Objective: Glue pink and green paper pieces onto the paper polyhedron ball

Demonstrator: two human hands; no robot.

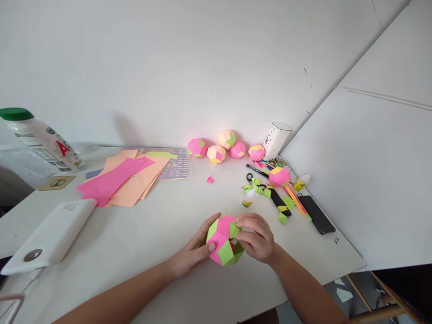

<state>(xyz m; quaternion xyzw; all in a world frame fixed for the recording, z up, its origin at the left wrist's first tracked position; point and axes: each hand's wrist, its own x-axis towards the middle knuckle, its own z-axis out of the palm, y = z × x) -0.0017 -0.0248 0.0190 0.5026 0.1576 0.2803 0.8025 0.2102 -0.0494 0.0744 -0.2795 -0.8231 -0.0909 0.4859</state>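
A pink and green paper ball made of folded faces is held over the front of the table. My left hand grips its left side, thumb on a pink face and fingers behind. On the right, my right hand pinches a green paper flap at the ball's upper right. A gap shows in the ball just below that flap. Beyond the ball stand a small glue bottle with a white nozzle and several green folded paper pieces.
Finished paper balls sit along the wall. Pink and peach paper sheets lie left, near a white power bank and a bottle. Scissors, a black phone and a second glue bottle are at right.
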